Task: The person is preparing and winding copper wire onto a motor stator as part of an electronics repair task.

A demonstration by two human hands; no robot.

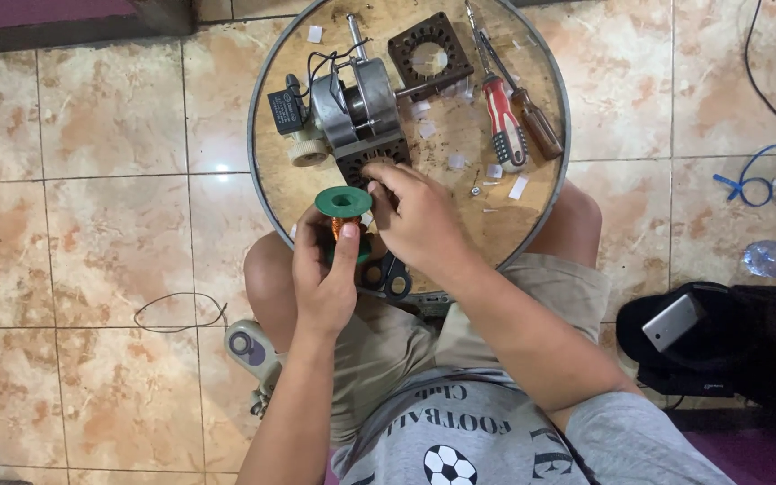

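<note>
Bright, even light fills the view. A small white glare spot sits on the glossy floor tiles (219,168) left of the round bench (532,207). Shadows are soft and short under the tools. Focus is sharp throughout, with slight bending of tile lines near the edges.

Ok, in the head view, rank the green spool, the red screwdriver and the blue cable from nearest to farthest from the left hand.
1. Green spool: held in the left hand, at the round table's near edge.
2. Red screwdriver: on the table, up and to the right.
3. Blue cable: on the floor tiles, far right.
</note>
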